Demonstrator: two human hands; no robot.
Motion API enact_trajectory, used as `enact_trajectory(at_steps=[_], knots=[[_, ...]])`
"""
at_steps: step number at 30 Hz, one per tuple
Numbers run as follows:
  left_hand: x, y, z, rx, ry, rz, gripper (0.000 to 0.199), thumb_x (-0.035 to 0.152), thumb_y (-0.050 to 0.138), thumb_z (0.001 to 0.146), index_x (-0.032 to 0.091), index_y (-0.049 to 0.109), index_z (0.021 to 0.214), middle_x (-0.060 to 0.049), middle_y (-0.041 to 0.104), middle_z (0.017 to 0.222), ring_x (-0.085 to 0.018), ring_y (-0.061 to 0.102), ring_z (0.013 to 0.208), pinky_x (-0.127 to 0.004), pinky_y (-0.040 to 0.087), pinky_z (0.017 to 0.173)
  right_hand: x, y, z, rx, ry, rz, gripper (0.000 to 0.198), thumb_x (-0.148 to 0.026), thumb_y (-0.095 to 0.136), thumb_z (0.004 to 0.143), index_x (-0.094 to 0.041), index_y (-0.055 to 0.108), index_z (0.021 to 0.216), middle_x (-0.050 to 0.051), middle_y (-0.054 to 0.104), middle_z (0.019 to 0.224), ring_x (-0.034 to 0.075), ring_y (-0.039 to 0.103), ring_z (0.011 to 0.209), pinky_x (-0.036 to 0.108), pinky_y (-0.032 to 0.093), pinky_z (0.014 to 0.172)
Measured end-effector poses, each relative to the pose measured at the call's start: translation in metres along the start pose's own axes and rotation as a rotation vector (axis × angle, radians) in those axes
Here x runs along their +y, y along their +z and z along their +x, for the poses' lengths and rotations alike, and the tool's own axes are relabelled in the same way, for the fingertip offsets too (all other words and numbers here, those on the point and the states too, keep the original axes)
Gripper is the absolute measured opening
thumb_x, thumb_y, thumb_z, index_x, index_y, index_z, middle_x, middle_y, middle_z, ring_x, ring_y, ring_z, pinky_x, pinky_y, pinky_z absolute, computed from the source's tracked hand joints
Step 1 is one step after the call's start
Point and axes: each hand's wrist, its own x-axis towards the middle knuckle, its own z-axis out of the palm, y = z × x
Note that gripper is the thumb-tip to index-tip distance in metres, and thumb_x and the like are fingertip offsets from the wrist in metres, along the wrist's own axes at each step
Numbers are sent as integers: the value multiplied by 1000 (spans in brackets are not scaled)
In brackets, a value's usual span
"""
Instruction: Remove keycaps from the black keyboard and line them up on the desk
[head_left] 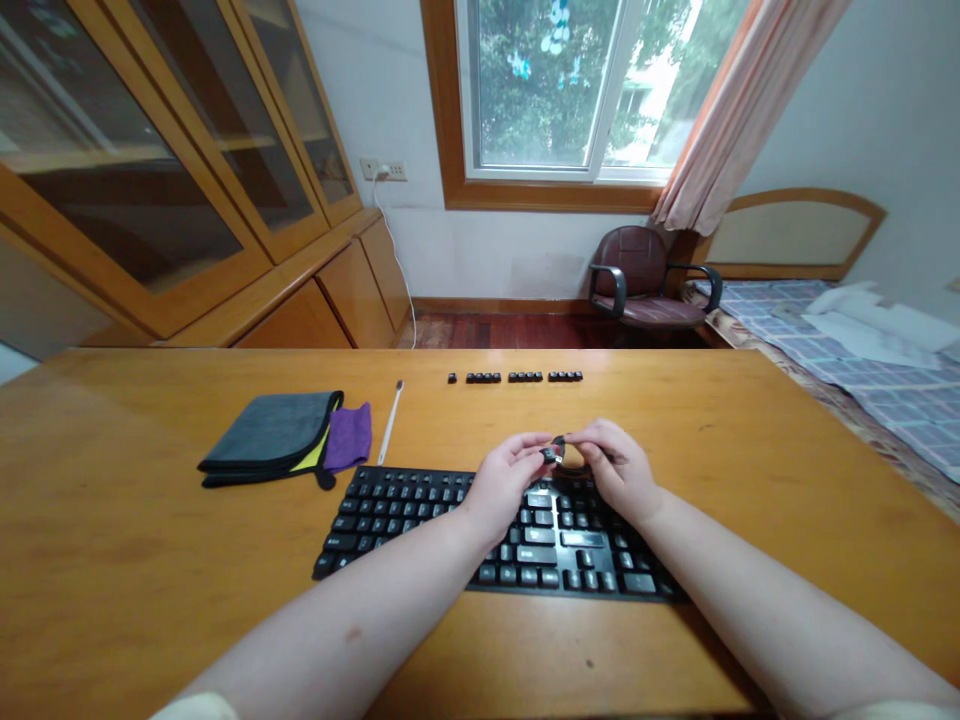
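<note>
My left hand (504,485) pinches a small black USB plug (550,456) with a shiny metal end, just above the back edge of a black keyboard (420,510). Close by on the right, my right hand (616,470) has its thumb and forefinger together on the dark cable (574,470), which loops between the two hands. The keyboard lies flat on the table under both wrists; its top row shows a gap without keycaps. Several loose black keycaps (525,377) stand in small groups in a line toward the table's far edge.
Left of the keyboard lie a folded grey cloth (270,430), a purple cloth (350,437) and a white toothbrush (391,422). The wooden table (112,520) ends before a maroon chair (634,275). A glass-door cabinet (187,250) is at left, a bed (832,320) at right.
</note>
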Motion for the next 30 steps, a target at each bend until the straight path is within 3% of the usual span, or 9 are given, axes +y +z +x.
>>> enact_trajectory(at_steps=[4, 8, 11, 15, 18, 22, 30], knots=[[-4, -5, 3, -68, 21, 43, 35, 20, 62, 73, 14, 56, 108, -9, 67, 100, -18, 62, 95, -34, 44, 91, -2, 6, 1, -247, 3, -107, 26, -35, 59, 82, -21, 62, 104, 2, 59, 71, 13, 54, 62, 25, 46, 59], [-5, -4, 3, -40, 19, 106, 42, 17, 59, 76, 14, 51, 117, -11, 66, 105, -18, 62, 94, -35, 43, 92, -2, 0, 6, -239, 28, -132, 24, -37, 57, 83, -20, 66, 97, 1, 60, 68, 11, 52, 58, 23, 43, 57], [-2, 0, 2, 52, 24, 164, 36, 13, 58, 76, 14, 53, 112, -11, 64, 108, -16, 61, 94, -33, 44, 91, 17, -24, 26, -128, 219, -255, 29, -41, 60, 79, -20, 68, 97, 0, 56, 63, 12, 50, 57, 23, 41, 55], [1, 3, 0, 80, 0, 211, 23, 9, 55, 76, 12, 58, 99, -10, 65, 100, -13, 61, 85, -31, 47, 86, 74, -57, 63, -152, 579, -503, 33, -40, 63, 74, -20, 70, 99, 0, 59, 63, 13, 51, 56, 24, 38, 55], [4, 4, 0, 95, -3, 221, 19, 8, 55, 76, 13, 59, 94, -8, 65, 95, -12, 61, 82, -29, 47, 83, 118, -60, 76, -203, 733, -638, 33, -37, 62, 74, -19, 70, 100, 4, 63, 69, 15, 54, 61, 24, 37, 56], [4, 4, 0, 95, -25, 235, 16, 9, 54, 76, 13, 59, 91, -7, 65, 91, -11, 61, 79, -28, 48, 81, 145, -47, 72, -224, 753, -706, 40, -44, 57, 77, -22, 67, 108, 8, 68, 82, 19, 59, 72, 25, 38, 59], [3, 2, 0, 73, -11, 278, 15, 11, 56, 75, 14, 60, 89, -6, 65, 90, -13, 61, 80, -29, 48, 82, 151, -40, 68, -246, 711, -768, 46, -48, 53, 80, -26, 60, 119, 7, 69, 90, 22, 61, 81, 27, 42, 65]])
